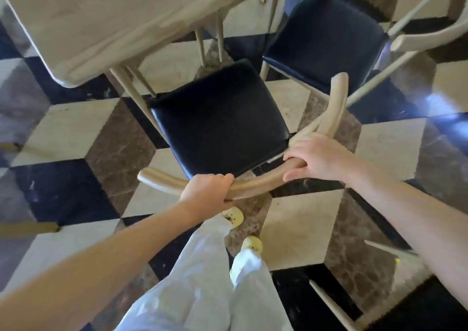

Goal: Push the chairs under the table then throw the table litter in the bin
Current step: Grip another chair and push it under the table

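While both hands are on the curved wooden backrest (255, 182) of the nearest chair (220, 120), the chair itself sits angled just off the corner of the table (106, 19), its dark padded seat still out in the open w/ only the front corner close to the table's edge. Left hand (206, 192) is wrapped round the rail on the left part of the curve, fingers curled over the top and clenched on it. Right hand (316, 159) grips further along where the rail bends toward the armrest end, fingers folded over the wood, thumb tucked underneath afaict. Second chair (326, 39), same dark seat and pale frame, stands just beside the first one on the right, further back, also not under the table. Table top looks pale and bare in the bit that's visible, can't see any litter or a bin from this angle. Floor (65, 128) is a checker pattern of cream, brown and black tiles. Person's white trousers (202, 267) and yellowish shoes (234, 216) show right behind the chair back, pretty blurry tho
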